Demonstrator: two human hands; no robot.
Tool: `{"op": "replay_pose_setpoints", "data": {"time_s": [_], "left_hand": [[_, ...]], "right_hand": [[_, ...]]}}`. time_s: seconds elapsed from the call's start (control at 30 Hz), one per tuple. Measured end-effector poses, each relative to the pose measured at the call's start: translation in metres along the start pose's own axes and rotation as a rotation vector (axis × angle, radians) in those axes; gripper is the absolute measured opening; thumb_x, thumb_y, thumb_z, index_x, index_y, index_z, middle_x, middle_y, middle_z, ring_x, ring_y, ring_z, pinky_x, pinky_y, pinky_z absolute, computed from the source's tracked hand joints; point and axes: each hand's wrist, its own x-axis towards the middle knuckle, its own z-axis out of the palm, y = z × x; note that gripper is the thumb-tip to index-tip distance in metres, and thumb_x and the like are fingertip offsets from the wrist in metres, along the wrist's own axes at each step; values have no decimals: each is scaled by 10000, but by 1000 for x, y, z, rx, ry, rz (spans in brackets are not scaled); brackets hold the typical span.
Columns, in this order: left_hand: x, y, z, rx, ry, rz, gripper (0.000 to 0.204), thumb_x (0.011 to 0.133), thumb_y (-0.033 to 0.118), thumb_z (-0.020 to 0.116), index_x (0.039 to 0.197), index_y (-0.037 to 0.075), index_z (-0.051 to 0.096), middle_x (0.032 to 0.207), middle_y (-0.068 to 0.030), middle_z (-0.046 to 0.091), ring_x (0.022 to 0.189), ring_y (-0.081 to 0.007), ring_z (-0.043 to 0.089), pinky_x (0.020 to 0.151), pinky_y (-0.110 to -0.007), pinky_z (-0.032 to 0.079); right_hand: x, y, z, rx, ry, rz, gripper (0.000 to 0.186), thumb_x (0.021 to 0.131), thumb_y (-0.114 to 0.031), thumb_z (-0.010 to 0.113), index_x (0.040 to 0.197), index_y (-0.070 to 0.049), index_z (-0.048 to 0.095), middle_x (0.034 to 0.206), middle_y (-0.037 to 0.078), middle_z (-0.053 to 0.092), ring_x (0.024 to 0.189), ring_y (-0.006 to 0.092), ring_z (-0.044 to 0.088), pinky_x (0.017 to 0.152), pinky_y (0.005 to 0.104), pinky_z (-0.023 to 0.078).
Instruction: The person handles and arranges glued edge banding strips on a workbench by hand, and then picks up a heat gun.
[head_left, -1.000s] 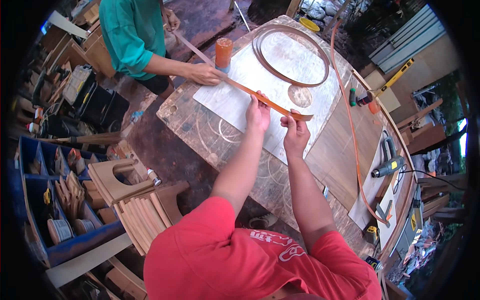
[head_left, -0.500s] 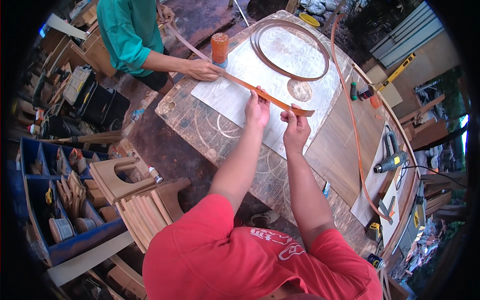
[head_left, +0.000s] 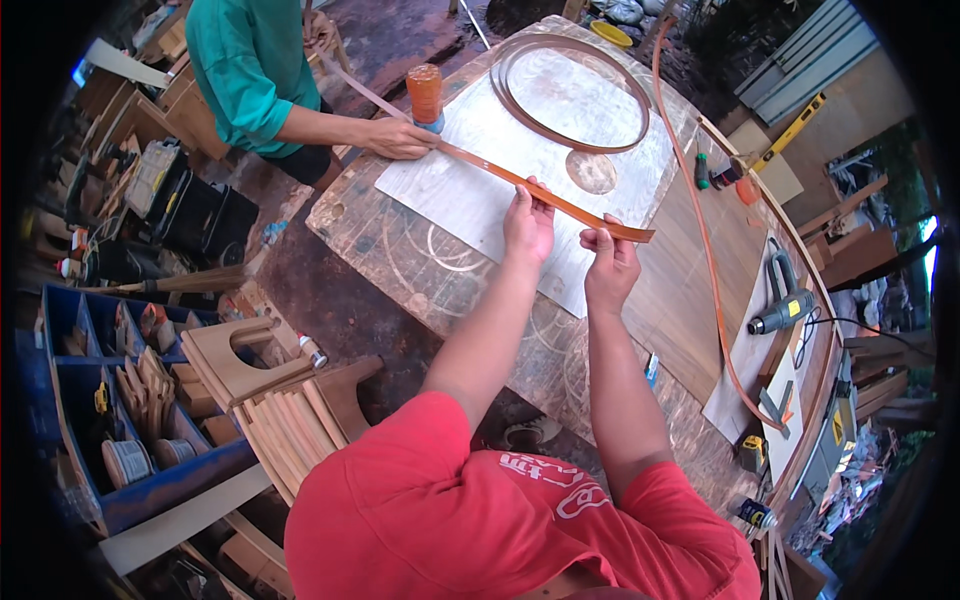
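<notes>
An orange-brown flat strip (head_left: pixel 580 210) runs diagonally over the white board (head_left: pixel 420 190) on the worktable. My left hand (head_left: pixel 530 220) grips the strip from below, and my right hand (head_left: pixel 610 265) pinches it just short of its right end. A co-worker in a teal shirt (head_left: pixel 240 70) has a hand (head_left: pixel 395 138) on the strip farther left, beside an orange-filled plastic container (head_left: pixel 425 95); their other hand is up at the strip's far part. A coil of thin banding (head_left: pixel 570 145) lies beyond my hands on the board.
A long strip (head_left: pixel 705 240), heat gun (head_left: pixel 785 310) with cord, green screwdriver (head_left: pixel 702 170), tape measure (head_left: pixel 752 452) and yellow level (head_left: pixel 790 135) are along the table's right side. A blue compartment bin (head_left: pixel 120 510) and stacked wooden pieces (head_left: pixel 290 430) are at lower left.
Both my hands and the strip's end have shifted a little to the right. The co-worker's near hand has moved slightly left, and the whole table appears higher in the view.
</notes>
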Motion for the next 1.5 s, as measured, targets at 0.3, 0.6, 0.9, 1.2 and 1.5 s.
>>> {"op": "replay_pose_setpoints", "data": {"time_s": [0.3, 0.6, 0.9, 1.2, 1.5], "left_hand": [[-51, -49, 16, 5, -38, 1, 295, 956, 288, 500, 1095, 28, 501, 990, -61, 537, 922, -155, 523, 897, -293, 441], [-114, -116, 27, 43, -68, 25, 267, 965, 287, 484, 1104, 61, 512, 998, -37, 535, 935, -142, 514, 887, -281, 426], [-167, -175, 35, 54, -113, 11, 273, 966, 281, 481, 1125, 64, 523, 1035, -34, 553, 971, -135, 526, 905, -283, 432], [-219, -214, 43, 66, -135, -16, 277, 955, 293, 500, 1123, 75, 528, 1033, -29, 553, 970, -132, 533, 897, -281, 445], [-270, -264, 55, 42, -98, -20, 268, 947, 295, 515, 1100, 76, 538, 1017, -30, 565, 954, -134, 546, 893, -278, 451]], "right_hand": [[-12, -23, -66, 3, 6, -54, 270, 947, -108, 522, 1152, 68, 521, 814, 93, 637, 738, 151, 633, 699, 274, 533], [-32, -50, -151, 95, -10, -67, 264, 942, -91, 526, 1154, 65, 522, 821, 94, 640, 735, 148, 633, 711, 272, 531], [-50, -78, -230, 106, 5, -70, 251, 928, -54, 530, 1150, 61, 536, 835, 102, 648, 759, 146, 636, 718, 268, 529], [-69, -109, -289, 9, -25, -138, 233, 933, -57, 521, 1139, 50, 538, 820, 100, 645, 758, 146, 632, 719, 272, 523], [-86, -131, -350, 81, -9, -125, 237, 927, -57, 533, 1139, 51, 536, 799, 94, 644, 724, 142, 628, 705, 266, 527]]}}
